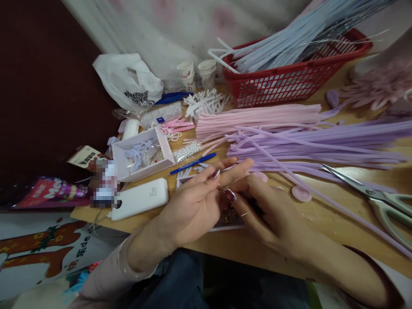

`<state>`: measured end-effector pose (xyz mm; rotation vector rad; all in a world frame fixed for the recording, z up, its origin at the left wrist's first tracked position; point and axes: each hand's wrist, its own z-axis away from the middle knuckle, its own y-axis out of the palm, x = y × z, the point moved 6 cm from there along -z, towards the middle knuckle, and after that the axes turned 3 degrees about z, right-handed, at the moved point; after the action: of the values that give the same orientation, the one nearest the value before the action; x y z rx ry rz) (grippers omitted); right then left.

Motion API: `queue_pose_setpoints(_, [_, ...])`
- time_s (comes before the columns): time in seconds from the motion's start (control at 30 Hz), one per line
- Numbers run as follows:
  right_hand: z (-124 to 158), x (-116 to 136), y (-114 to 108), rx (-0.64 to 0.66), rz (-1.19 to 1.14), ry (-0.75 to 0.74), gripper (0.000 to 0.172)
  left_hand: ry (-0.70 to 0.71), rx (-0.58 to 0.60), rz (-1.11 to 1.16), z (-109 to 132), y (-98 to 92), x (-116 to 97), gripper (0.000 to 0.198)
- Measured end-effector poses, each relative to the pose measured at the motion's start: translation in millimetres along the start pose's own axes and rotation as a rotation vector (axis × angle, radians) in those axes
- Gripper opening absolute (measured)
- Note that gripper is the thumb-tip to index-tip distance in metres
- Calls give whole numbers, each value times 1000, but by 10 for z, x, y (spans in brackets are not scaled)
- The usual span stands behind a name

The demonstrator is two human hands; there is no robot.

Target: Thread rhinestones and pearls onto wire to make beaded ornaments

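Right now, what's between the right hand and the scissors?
Head view: a pink round disc on the table, and one lilac pipe cleaner crossing diagonally between right hand and scissors. Otherwise bare wood.

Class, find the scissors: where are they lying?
In the head view, the scissors lie far right on the table, just below the purple pipe cleaners.

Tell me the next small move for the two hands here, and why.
Probably pinch one gem from the flat white card of small coloured gems with the right hand. Its fingertips sit right over the card, beside the left hand and its open fingers, and nothing shows in either hand. The long lilac fuzzy pipe cleaners and the pale-handled metal scissors lie apart, untouched.
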<state>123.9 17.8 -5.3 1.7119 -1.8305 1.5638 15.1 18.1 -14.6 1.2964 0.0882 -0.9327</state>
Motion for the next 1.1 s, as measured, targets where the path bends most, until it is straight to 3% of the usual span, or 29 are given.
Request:
queue_pose_setpoints(0.23, [8,-5,-6,-25,-20,10,9,-29,44,56,13,57,44,26])
queue_pose_setpoints(0.67, [27,-17,-16,-45,22,13,7,-51,-3,76,-36,37,77,30])
queue_pose_setpoints(0.8, [22,0,-40,-68,-78,14,10,-22,-51,41,-43,-3,8,31])
queue_pose_setpoints(0.93, [20,-16,-69,-114,-189,67,13,81,-85,-117,-9,-106,-175,29])
queue_pose_setpoints(1.1, [37,-23,-64,-127,-195,79,11,147,4,-549,44,-188,-253,21])
